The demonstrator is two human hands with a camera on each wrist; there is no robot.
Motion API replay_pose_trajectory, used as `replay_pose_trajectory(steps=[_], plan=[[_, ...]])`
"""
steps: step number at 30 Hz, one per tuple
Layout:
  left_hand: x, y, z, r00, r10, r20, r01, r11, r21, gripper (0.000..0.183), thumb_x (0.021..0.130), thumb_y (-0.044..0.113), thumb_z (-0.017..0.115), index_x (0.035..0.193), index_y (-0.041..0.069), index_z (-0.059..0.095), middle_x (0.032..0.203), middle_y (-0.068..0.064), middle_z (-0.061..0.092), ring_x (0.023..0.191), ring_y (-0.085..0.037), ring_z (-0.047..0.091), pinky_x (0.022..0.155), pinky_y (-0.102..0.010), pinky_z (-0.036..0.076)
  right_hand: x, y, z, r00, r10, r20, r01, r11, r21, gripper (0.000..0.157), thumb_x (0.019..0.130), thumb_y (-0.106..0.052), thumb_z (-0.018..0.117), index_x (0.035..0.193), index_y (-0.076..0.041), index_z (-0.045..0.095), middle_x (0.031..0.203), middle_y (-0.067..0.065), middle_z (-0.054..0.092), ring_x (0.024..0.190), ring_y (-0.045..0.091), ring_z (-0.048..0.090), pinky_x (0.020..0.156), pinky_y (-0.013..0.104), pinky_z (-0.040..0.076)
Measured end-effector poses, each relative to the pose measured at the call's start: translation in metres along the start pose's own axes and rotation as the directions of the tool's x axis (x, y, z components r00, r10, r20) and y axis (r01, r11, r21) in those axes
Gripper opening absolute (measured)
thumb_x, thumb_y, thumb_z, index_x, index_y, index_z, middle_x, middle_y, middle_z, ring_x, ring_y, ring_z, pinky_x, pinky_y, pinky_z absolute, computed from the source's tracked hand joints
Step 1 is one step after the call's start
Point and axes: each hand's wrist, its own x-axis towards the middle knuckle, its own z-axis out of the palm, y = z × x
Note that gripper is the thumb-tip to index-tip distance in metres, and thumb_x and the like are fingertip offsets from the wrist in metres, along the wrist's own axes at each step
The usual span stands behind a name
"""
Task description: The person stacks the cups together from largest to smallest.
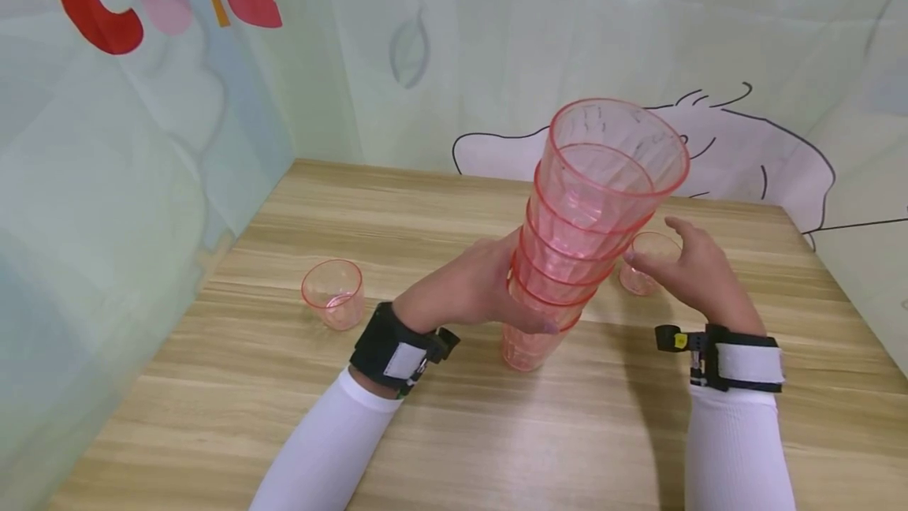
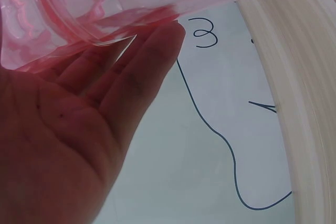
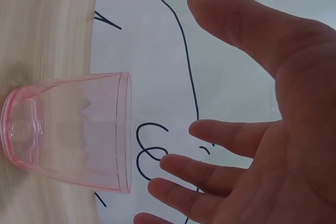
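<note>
My left hand [image 1: 477,284] grips a tall stack of nested clear pink plastic cups [image 1: 567,247] around its lower part. The stack leans right, mouths up, over the middle of the table. In the left wrist view, the fingers of the left hand [image 2: 79,129] lie along the side of the stack [image 2: 121,3]. My right hand [image 1: 698,270] has its thumb and fingers spread beside a single pink cup [image 1: 641,281] standing on the table. A gap shows between that cup [image 3: 73,135] and the right hand [image 3: 247,156] in the right wrist view.
Another pink cup [image 1: 333,296] stands upright on the left side of the wooden table [image 1: 454,432]. A printed cloth backdrop [image 1: 369,46] rises behind the table's back edge and along its left side.
</note>
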Motion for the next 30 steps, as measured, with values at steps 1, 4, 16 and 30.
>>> replay_pose_trajectory(steps=[1,4,16,30], plan=[[0.0,0.0,0.0,1.0,0.001,0.0,-0.001,1.0,0.001,0.068,0.07,0.037,0.09,0.125,0.029,0.05,0.096,0.007,0.066,0.08,-0.015,0.06,0.065,-0.034,0.054,0.0,0.001,0.0,1.0,0.0,-0.001,0.0,1.0,0.001,0.103,0.092,-0.058,0.066,0.155,0.008,0.019,0.152,0.04,0.025,0.137,0.059,0.026,0.099,0.077,0.031],[0.0,0.0,0.0,1.0,0.005,-0.003,-0.005,1.0,-0.005,0.069,0.069,0.038,0.09,0.126,0.029,0.05,0.097,0.008,0.066,0.081,-0.015,0.061,0.066,-0.034,0.054,0.002,0.003,0.002,1.0,0.006,0.003,-0.006,1.0,0.007,0.105,0.092,-0.058,0.066,0.155,0.01,0.017,0.152,0.041,0.024,0.137,0.06,0.025,0.1,0.077,0.031],[0.0,0.0,0.0,1.0,-0.009,0.004,0.009,1.0,0.015,0.067,0.07,0.039,0.09,0.123,0.028,0.051,0.094,0.007,0.065,0.079,-0.014,0.059,0.064,-0.033,0.054,0.01,0.019,0.014,0.995,0.066,0.073,-0.067,0.998,0.018,0.111,0.092,-0.061,0.062,0.155,0.011,0.006,0.152,0.044,0.02,0.138,0.061,0.024,0.101,0.076,0.03],[0.001,0.002,-0.001,1.0,-0.018,0.012,0.018,0.999,0.04,0.066,0.071,0.039,0.089,0.123,0.026,0.051,0.099,0.009,0.065,0.084,-0.013,0.06,0.069,-0.031,0.055,0.013,0.026,0.021,0.995,0.095,0.036,-0.096,0.995,0.025,0.104,0.096,-0.052,0.063,0.154,0.013,0.008,0.145,0.044,0.033,0.129,0.06,0.04,0.095,0.069,0.044]])
